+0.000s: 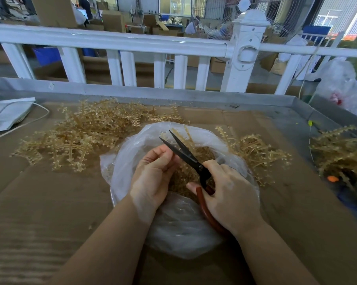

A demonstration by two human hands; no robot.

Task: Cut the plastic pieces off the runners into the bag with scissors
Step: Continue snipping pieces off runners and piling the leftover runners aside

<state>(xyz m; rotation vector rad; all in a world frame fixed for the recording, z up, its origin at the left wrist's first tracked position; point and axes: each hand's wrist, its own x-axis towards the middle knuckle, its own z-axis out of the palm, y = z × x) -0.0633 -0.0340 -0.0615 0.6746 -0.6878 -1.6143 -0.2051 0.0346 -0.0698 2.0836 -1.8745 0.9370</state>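
Standing by the bench, I reckon the likeliest slip is a nick to the left hand (153,173), because its fingertips pinch the runner (187,138) right against the open blades of the scissors (183,156); a hasty snip could also flick cut pieces past the rim of the bag (130,159) onto the cardboard (50,202). Both forearms reach in over the bag's near edge, the hands close together above its mouth. The left is curled, thumb and fingers nipping the runner's lower end. The right hand (229,192) is wrapped round the scissors' red-brown handle loop, blades parted and pointing away over the bag (the runner stands up just beyond them). Cut pieces lie heaped inside the bag. Beyond the bag to the left sprawls a big pile of runners (81,132), with smaller tangles (255,153) to its right, and a white railing (132,42) behind.
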